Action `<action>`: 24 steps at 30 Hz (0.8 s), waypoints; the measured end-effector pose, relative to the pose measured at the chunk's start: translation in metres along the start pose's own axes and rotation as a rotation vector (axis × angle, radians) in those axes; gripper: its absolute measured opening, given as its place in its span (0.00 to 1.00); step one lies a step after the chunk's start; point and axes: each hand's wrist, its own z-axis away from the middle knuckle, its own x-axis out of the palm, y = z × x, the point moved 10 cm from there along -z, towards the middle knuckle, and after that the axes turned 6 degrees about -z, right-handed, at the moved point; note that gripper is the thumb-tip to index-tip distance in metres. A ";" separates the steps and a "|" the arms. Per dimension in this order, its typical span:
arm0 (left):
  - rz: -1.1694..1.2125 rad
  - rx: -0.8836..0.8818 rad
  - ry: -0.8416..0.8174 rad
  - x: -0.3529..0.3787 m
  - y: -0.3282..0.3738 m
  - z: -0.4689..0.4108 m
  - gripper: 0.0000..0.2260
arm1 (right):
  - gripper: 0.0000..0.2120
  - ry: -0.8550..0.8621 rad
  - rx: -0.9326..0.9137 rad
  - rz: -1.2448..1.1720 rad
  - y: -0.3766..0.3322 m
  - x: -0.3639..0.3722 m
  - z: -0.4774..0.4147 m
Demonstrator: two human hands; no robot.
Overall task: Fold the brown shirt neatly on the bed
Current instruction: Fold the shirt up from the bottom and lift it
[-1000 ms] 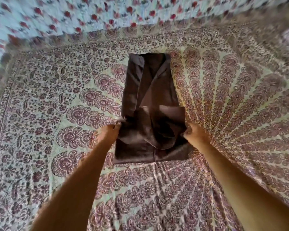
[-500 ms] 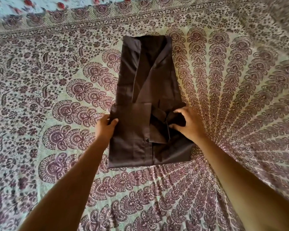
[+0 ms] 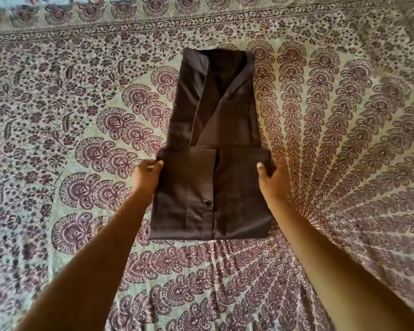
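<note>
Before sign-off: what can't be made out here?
Head view only:
- right hand fingers: under the edge of the brown shirt; only the thumb shows.
- left hand: any fingers beneath the shirt's left edge are covered by it.
- Shirt underside, inner layers: covered by the top fold.
- bedspread near and right edges: cut off by the frame.

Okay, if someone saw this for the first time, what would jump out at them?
The brown shirt, folded into a narrow strip with its lower part turned up, lies dark in the middle of the patterned bedspread. The left hand and right hand grip the turned-up part at its two side edges. A black button shows on its front.
</note>
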 end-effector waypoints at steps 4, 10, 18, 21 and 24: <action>0.019 0.033 0.031 -0.003 0.011 -0.001 0.09 | 0.18 0.017 -0.086 -0.063 -0.009 -0.001 0.001; -0.112 0.076 0.027 0.002 0.018 -0.007 0.13 | 0.18 0.017 -0.142 0.078 -0.013 0.008 -0.010; -0.467 0.478 0.132 0.004 0.034 0.072 0.20 | 0.24 0.047 -0.490 0.314 -0.032 0.006 0.065; -0.732 0.921 -0.097 0.052 0.017 0.146 0.23 | 0.25 -0.209 -0.769 0.517 -0.011 0.036 0.130; -0.969 1.026 -0.255 0.071 -0.050 0.172 0.25 | 0.29 -0.322 -0.678 0.630 0.049 0.038 0.152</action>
